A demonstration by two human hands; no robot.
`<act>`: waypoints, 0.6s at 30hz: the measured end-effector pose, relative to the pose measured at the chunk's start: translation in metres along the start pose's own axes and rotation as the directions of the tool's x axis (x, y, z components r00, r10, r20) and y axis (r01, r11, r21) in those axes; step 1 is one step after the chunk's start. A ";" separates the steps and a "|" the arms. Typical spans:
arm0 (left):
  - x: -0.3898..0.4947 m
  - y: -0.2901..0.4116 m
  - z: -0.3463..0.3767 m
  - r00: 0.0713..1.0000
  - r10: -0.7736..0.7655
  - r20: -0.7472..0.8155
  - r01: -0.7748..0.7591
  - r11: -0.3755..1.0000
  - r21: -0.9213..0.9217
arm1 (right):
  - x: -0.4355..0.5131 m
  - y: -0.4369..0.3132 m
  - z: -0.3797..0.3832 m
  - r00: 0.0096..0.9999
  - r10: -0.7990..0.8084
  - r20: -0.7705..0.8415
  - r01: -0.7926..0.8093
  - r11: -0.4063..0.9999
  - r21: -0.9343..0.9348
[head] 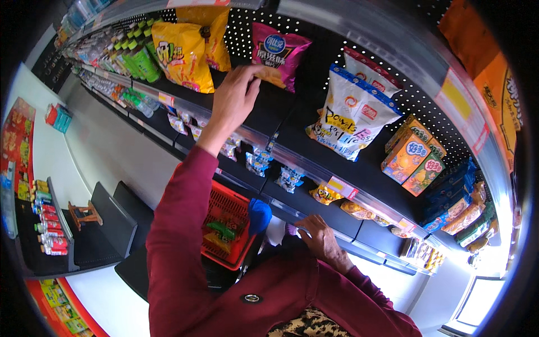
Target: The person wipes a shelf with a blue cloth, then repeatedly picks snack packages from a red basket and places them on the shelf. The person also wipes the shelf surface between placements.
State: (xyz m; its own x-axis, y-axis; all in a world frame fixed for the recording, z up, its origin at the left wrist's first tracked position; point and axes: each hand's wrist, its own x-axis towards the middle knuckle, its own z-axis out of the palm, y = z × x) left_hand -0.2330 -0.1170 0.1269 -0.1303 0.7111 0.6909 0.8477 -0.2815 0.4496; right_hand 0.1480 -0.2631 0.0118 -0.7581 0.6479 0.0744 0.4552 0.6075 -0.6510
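My left hand (238,94) reaches over the upper shelf, fingers bent at the lower left of a purple bag of potato chips (280,54). Whether the fingertips grip the bag or only lie against it, I cannot tell. The bag stands upright against the perforated back panel. Left of the hand, a yellow snack bag (183,54) leans in front of another yellow bag (218,40). Low before my body, my right hand (322,238) hangs near the lower shelf edge, thumb and fingers apart, with nothing visible in it.
Below my left forearm sits a red shopping basket (236,257) with green and yellow packets inside; a blue object (259,215) is at its edge. White snack bags (349,113) and small boxes (410,153) stand farther right. Green-capped bottles (145,61) line the left. A shelf rail (311,166) runs across.
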 end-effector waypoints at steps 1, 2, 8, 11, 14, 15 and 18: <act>0.026 -0.003 0.004 0.990 0.140 -0.002 -0.139 0.981 0.137 | -0.002 0.000 -0.001 1.000 0.001 -0.017 -0.001 1.000 -0.002; 0.047 -0.005 0.010 0.986 0.168 0.026 -0.170 0.973 0.155 | -0.005 0.001 -0.002 0.999 0.005 -0.034 -0.006 1.000 -0.006; 0.136 -0.020 0.034 0.947 0.008 0.322 -0.206 0.784 0.585 | -0.017 0.006 -0.014 0.994 0.074 -0.082 -0.075 0.997 -0.004; 0.150 -0.020 0.031 0.952 -0.099 0.288 -0.093 0.806 0.585 | -0.022 0.010 -0.014 0.991 0.090 -0.098 -0.089 0.996 0.017; 0.151 -0.022 0.026 0.975 -0.046 0.218 -0.068 0.872 0.485 | -0.024 0.012 -0.016 0.991 0.073 -0.109 -0.070 0.997 0.028; 0.149 -0.020 0.026 0.978 -0.016 0.206 -0.080 0.890 0.448 | -0.026 0.014 -0.015 0.991 0.070 -0.114 -0.067 0.997 0.027; 0.141 -0.023 0.014 0.940 0.089 0.328 -0.276 0.763 0.584 | -0.029 0.018 -0.011 0.993 0.061 -0.106 -0.058 0.998 0.029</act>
State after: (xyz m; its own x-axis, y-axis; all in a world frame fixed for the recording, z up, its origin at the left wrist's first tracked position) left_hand -0.2639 -0.0009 0.2059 0.1214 0.8554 0.5036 0.9834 -0.0348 -0.1781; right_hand 0.1831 -0.2662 0.0064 -0.6753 0.7287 0.1140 0.4850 0.5552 -0.6757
